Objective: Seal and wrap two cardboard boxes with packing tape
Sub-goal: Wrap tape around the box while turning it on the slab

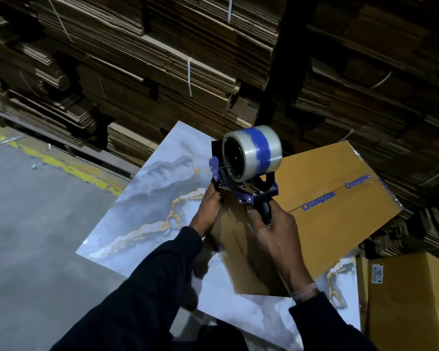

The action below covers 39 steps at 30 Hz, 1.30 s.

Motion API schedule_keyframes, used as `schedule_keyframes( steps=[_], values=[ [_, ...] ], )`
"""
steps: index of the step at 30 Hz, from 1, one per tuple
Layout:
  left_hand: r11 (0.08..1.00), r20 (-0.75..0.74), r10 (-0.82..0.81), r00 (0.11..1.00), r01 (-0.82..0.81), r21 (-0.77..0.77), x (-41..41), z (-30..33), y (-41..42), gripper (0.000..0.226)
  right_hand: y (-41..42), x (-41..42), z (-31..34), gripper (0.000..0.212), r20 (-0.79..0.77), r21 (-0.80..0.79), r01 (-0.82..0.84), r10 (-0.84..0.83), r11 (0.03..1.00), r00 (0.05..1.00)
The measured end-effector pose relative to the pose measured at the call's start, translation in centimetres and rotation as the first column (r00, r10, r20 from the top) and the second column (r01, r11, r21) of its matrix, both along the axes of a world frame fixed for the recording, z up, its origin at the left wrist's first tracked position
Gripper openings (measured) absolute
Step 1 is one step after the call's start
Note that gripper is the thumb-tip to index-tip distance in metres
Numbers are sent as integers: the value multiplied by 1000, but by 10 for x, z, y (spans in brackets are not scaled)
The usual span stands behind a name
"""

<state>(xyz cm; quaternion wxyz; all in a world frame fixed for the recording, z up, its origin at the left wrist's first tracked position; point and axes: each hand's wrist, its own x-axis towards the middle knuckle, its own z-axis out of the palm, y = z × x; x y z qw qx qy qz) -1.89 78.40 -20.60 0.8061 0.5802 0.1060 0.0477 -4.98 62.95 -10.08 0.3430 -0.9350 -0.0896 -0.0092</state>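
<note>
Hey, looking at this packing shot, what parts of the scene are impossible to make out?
Head view only:
- Left hand fingertips: hidden behind the front of the tape dispenser, so whether they pinch the tape end is unclear.
- Near side of the printed box: covered by the right hand and both sleeves.
- Second box: cut off by the right edge; its label is too small to read.
- Stacked flat cardboard: dark, details lost.

The tape dispenser (241, 183) is black with purple-blue parts, and its tape roll (257, 152) is clear with a blue band. The cardboard box (327, 198) is yellow-brown with blue lettering. The tabletop (150, 198) is marbled grey-white with gold veins, and both sleeves are dark.
</note>
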Motion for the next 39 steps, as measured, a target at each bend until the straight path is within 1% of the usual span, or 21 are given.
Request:
schedule_keyframes(
  steps=[2,4,5,7,8,9,10,12,15,16,18,21,25,28,32,35,37,39],
  values=[
    [999,-6,42,999,-41,16,0,-1,-6,47,1,-2,0,36,-31,26,4,-3,1000,1000],
    [999,2,49,999,-49,22,0,-2,-9,51,1,1,4,28,-171,90,3,12,996,985],
    [999,6,52,999,-52,11,-1,0,-10,49,-1,5,9,24,-272,159,0,44,987,961],
    [998,20,55,998,-55,-10,-2,3,-10,47,-10,8,19,26,-457,330,-4,164,944,874],
    [998,27,56,998,-56,-4,-2,4,-10,50,-16,8,21,29,-505,396,-14,231,918,831],
    [999,35,54,998,-54,3,-2,5,-11,53,-21,8,21,33,-516,449,-31,288,893,807],
    [998,31,61,998,-61,-2,-2,5,-12,52,-26,6,19,35,-497,502,-42,328,864,803],
    [997,26,80,996,-79,-24,-2,8,-15,44,-28,0,12,36,-419,581,-39,339,813,842],
    [993,25,116,993,-115,-19,-2,9,-20,51,-27,-7,4,45,-303,574,-83,305,814,903],
    [993,24,116,993,-116,-26,-1,8,-22,53,-26,-8,3,44,-276,582,-100,312,807,909],
    [991,18,127,992,-126,-37,0,6,-24,48,-28,-8,-3,35,-243,603,-112,317,789,917],
    [987,37,160,987,-160,-2,4,0,-27,39,-33,-8,-10,35,-223,622,-115,316,774,922],
    [979,71,201,977,-202,-3,3,1,-32,43,-36,-7,-12,34,-200,626,-146,338,766,919],
    [978,52,207,977,-207,-3,3,2,-34,35,-34,-8,-9,34,-223,644,-130,348,754,911],
    [970,54,243,969,-244,20,2,0,-33,38,-33,-7,-6,39,-248,648,-125,364,751,898],
    [963,60,268,962,-268,-8,0,3,-35,39,-34,-4,-7,42,-257,679,-127,395,724,882],
    [953,37,293,955,-295,66,-1,0,-34,42,-34,-2,-8,42,-266,690,-122,407,713,874],
    [930,2,336,942,-332,159,-6,-5,-38,48,-35,-2,-9,37,-278,688,-121,414,715,867]
  ],
)
